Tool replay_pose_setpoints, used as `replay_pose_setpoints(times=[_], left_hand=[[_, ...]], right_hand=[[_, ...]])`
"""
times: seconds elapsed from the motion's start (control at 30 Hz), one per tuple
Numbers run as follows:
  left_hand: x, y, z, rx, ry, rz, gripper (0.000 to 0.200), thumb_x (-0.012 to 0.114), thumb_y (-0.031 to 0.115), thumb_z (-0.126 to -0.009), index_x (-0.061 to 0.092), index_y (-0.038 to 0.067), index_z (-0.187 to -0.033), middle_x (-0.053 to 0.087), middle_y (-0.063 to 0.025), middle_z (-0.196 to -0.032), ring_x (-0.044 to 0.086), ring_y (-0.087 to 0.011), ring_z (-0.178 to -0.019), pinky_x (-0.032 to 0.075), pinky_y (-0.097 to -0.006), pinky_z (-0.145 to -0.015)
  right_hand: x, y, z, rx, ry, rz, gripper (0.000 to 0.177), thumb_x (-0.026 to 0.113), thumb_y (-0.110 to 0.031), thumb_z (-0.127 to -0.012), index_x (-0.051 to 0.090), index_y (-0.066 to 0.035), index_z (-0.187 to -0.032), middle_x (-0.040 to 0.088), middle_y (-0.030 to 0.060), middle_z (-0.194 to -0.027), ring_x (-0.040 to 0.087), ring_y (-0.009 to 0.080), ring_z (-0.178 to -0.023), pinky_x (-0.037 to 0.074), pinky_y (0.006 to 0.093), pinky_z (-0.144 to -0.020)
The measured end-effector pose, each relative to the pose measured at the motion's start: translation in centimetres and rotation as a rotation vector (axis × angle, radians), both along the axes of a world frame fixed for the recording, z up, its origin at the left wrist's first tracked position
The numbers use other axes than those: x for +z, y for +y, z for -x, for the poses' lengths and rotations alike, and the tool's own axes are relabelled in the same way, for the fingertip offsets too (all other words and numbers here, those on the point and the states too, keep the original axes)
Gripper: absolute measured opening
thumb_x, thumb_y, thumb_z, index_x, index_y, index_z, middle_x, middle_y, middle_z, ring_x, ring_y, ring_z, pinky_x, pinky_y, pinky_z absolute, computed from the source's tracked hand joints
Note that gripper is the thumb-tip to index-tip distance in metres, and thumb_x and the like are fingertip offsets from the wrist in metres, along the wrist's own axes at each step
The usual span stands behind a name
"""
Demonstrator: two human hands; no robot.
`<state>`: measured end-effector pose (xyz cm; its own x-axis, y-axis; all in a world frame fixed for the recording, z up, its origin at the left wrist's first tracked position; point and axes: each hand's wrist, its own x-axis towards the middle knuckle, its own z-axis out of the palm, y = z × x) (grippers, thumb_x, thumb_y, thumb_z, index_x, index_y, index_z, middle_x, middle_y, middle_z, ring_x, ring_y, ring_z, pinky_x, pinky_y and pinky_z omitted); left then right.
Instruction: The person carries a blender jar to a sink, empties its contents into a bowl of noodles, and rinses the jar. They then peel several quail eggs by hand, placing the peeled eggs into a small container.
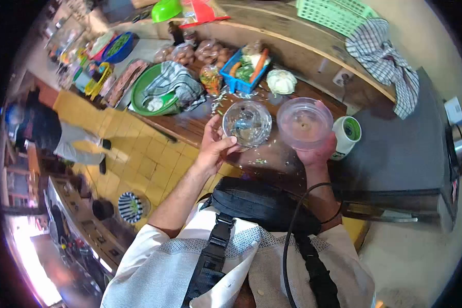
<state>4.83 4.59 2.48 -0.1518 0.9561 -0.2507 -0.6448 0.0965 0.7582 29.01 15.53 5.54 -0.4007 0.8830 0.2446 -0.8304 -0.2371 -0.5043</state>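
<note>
**Kitchen desk, two bowls held up side by side**

Wooden desk (200,126) running across a busy kitchen, yellow tiled floor (143,159) below it, and both hands are up over its near edge. The left hand (215,148) is clamped on the near rim of a clear round glass bowl (247,123), thumb hooked over the edge. The right hand (317,154) grips a pinkish translucent round plastic bowl (304,122) from below, fingers closed on its rim. The two bowls sit just beside each other, a narrow gap between them, both mouths facing up at the camera.

Small green scraps are scattered on the desk under them. Back towards the far edge there's a blue plastic basket (234,82) with carrots and greens, and a pale cauliflower (281,81) just beside it on the right. Over at the left end sits a wide green round bowl (138,95) with a checked cloth bundled in it. At the right end, a white cylindrical canister (347,134) stands touching the right hand's bowl in this view, up against a dark grey appliance (400,154). Another person (49,131) stands on the tiles, well apart, far left.
</note>
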Motion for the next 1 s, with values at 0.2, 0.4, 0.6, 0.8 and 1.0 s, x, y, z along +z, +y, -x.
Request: replay_pose_setpoints(times=[0.2, 0.4, 0.6, 0.8, 1.0], left_hand=[[2.2, -0.3, -3.4, -0.28, 0.076, -0.02, 0.087, 0.067, -0.003, -0.076, 0.019, 0.023, -0.143, 0.042, -0.0083, -0.119, 0.056, -0.0176, -0.1, 0.057, -0.0336, -0.077], [4.0, -3.8, -7.1, -0.654, 0.034, -0.043, 0.095, 0.068, -0.009, -0.071, 0.011, 0.015, -0.143, 0.047, -0.013, -0.123, 0.056, -0.0227, -0.104, 0.054, -0.0351, -0.081], [3.9, -9.8, -12.0, -0.958, -0.038, -0.041, 0.092, 0.064, -0.013, -0.072, 0.01, 0.012, -0.143, 0.046, -0.0133, -0.125, 0.055, -0.0237, -0.106, 0.053, -0.0373, -0.083], [4.2, -15.0, -20.3, -1.176, -0.126, -0.149, 0.092, 0.068, -0.01, -0.072, 0.014, 0.013, -0.143, 0.047, -0.0124, -0.121, 0.056, -0.023, -0.104, 0.053, -0.0369, -0.084], [4.5, -22.7, -33.1, -1.411, -0.08, -0.175, 0.094, 0.072, -0.008, -0.069, 0.017, 0.013, -0.142, 0.045, -0.0112, -0.121, 0.056, -0.0233, -0.102, 0.053, -0.0354, -0.082]], right_hand=[[3.8, -7.3, -0.6, -0.395, -0.255, -0.343, 0.106, 0.08, -0.038, -0.066, 0.015, -0.01, -0.145, 0.041, 0.0137, -0.131, 0.045, 0.0317, -0.119, 0.038, 0.0503, -0.101], [1.8, -17.7, -4.7, -1.068, -1.121, -0.753, 0.106, 0.081, -0.053, -0.062, 0.025, -0.005, -0.138, 0.032, 0.0149, -0.128, 0.039, 0.0284, -0.121, 0.037, 0.0428, -0.1], [5.6, -31.3, -7.4, -1.252, -1.517, -0.803, 0.09, 0.086, -0.039, -0.061, 0.035, -0.017, -0.132, 0.036, 0.0211, -0.119, 0.043, 0.0388, -0.115, 0.037, 0.0503, -0.094], [4.2, -41.8, -12.8, -1.53, -1.62, -0.55, 0.073, 0.088, -0.037, -0.058, 0.046, -0.012, -0.113, 0.044, 0.0236, -0.119, 0.047, 0.0365, -0.113, 0.041, 0.0464, -0.093], [4.5, -52.5, -20.7, -1.687, -1.805, -0.338, 0.058, 0.085, -0.04, -0.058, 0.056, -0.007, -0.096, 0.049, 0.0206, -0.115, 0.048, 0.0361, -0.107, 0.042, 0.0447, -0.09]])
